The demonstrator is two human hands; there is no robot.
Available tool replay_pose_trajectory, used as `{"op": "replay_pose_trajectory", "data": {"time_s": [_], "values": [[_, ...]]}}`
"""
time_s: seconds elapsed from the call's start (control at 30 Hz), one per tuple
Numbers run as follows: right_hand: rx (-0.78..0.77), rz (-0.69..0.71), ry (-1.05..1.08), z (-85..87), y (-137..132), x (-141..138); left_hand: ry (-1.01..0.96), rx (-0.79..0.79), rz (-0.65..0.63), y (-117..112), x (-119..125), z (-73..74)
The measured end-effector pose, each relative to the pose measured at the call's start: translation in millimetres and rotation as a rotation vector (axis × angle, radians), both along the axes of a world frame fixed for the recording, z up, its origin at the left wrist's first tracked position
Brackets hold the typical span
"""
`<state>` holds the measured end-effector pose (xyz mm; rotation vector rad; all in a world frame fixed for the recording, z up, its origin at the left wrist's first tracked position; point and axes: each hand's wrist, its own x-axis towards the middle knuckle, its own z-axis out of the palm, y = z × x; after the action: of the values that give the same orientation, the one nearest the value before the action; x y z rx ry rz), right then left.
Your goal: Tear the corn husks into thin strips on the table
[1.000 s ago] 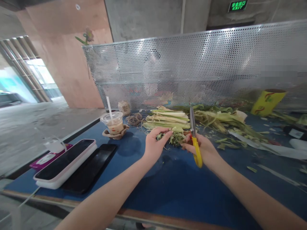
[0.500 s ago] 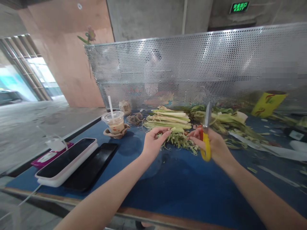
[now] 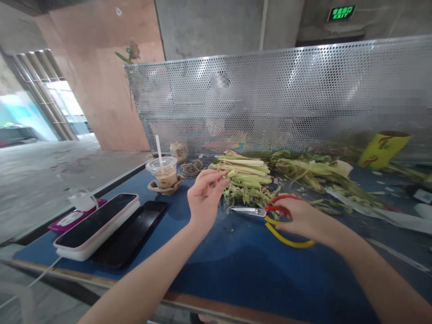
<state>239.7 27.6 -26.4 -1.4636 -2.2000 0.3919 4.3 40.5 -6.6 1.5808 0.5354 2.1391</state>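
My left hand (image 3: 202, 198) hovers above the blue table (image 3: 236, 270). Its fingers are loosely apart, and the fingertips reach the near end of a pale green stalk (image 3: 243, 173) in a stacked bundle. My right hand (image 3: 302, 218) lies low on the table with its fingers on the handles of the scissors (image 3: 270, 213). The scissors lie flat, red and yellow handles to the right, blades closed and pointing left. A small heap of green trimmings (image 3: 246, 195) sits just behind the blades.
A plastic cup with a straw (image 3: 162, 173) and a coil of twine (image 3: 191, 168) stand at the left. A phone on a white case (image 3: 97, 222) and a dark tablet (image 3: 130, 236) lie nearer. Loose leaves (image 3: 313, 173), a yellow tub (image 3: 383, 150) and a perforated metal screen (image 3: 286, 99) lie beyond.
My right hand lowered the scissors from upright to flat on the table, blades now pointing left. My left hand left the trimmings and rose to the stalk bundle.
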Motion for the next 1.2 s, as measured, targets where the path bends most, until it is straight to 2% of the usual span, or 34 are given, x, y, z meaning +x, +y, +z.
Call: {"op": "replay_pose_trajectory", "data": {"time_s": [0.2, 0.3, 0.37, 0.43, 0.53, 0.6, 0.67, 0.77, 0.87, 1.0, 1.07, 1.13, 1.2], "values": [[-0.034, 0.129, -0.041, 5.2, -3, -8, 0.049, -0.042, -0.034, -1, 4, -2.4], [-0.018, 0.109, -0.036, 11.0, -6, -13, 0.081, -0.065, -0.038, -2, 6, -4.3], [0.025, 0.04, 0.104, 17.2, -11, -19, 0.12, -0.071, -0.027, -3, 7, -5.8], [0.018, -0.002, 0.362, 22.9, -17, -27, 0.179, -0.069, -0.014, -5, 9, -7.3], [-0.178, 0.126, 0.648, 24.3, -24, -40, 0.285, -0.061, -0.007, -8, 13, -9.4], [-0.317, 0.217, 0.741, 20.5, -24, -45, 0.343, -0.066, -0.009, -10, 14, -10.2], [-0.393, 0.242, 0.784, 16.1, -22, -46, 0.381, -0.082, -0.012, -12, 15, -10.4], [-0.379, 0.15, 0.785, 14.8, -19, -41, 0.39, -0.131, -0.038, -12, 15, -10.5], [-0.326, 0.038, 0.797, 20.6, -21, -37, 0.373, -0.213, -0.117, -11, 15, -11.4], [-0.229, -0.001, 0.808, 29.9, -27, -36, 0.372, -0.328, -0.189, -9, 15, -13.2], [-0.188, 0.004, 0.759, 31.7, -29, -36, 0.412, -0.31, -0.151, -8, 14, -13.2], [-0.145, 0.003, 0.695, 30.9, -30, -37, 0.509, -0.188, 0.001, -10, 11, -11.9], [-0.101, -0.001, 0.655, 28.5, -30, -37, 0.655, 0.012, 0.194, -13, 8, -9.5]]}}
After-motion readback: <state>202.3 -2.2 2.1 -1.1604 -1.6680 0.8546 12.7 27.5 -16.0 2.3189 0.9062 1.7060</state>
